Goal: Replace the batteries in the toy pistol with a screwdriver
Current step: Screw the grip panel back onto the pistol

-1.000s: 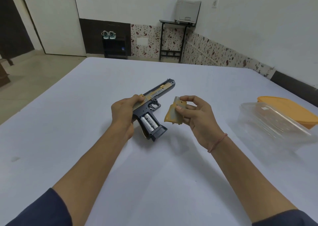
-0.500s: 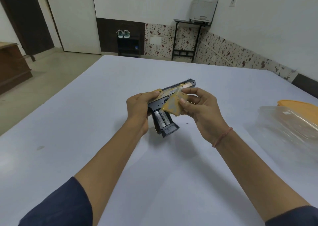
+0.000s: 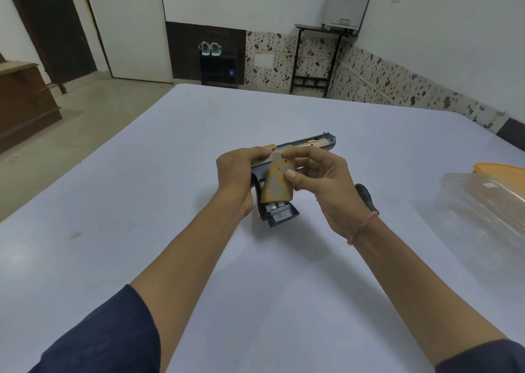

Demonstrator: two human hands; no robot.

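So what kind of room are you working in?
Likely a plain room in a home rather than a workshop: shoes on a low rack, a white door, and a white table.

batteries (image 3: 276, 206): only ends show below grip cover (image 3: 277, 182); count unclear
toy pistol (image 3: 309, 144): grip mostly hidden by cover and left hand (image 3: 235, 179)
dark object (image 3: 365, 196): mostly behind right hand (image 3: 321, 185), cannot tell what
clear container (image 3: 483, 202), orange lid (image 3: 500, 169): cut off by right edge
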